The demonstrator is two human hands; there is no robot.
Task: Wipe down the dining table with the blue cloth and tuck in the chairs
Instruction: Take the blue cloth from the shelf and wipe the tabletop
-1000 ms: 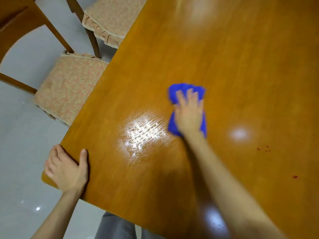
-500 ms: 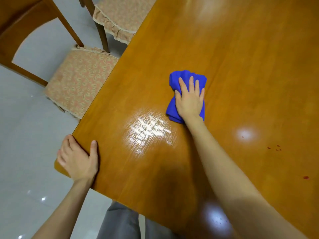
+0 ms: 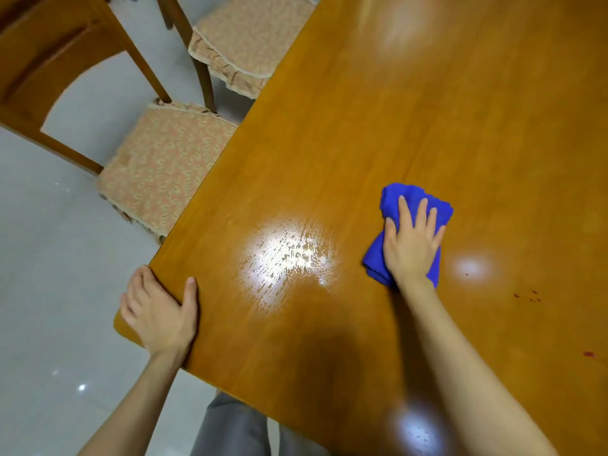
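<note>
A pale grey floor (image 3: 49,258) fills the left side of the frame. Tiny bright dots of light (image 3: 81,387) shine on it at the lower left. Grey trousers (image 3: 230,429) show at the bottom middle. A wet, shiny patch (image 3: 289,258) sits in the middle. Small red spots (image 3: 529,296) dot the right side.
</note>
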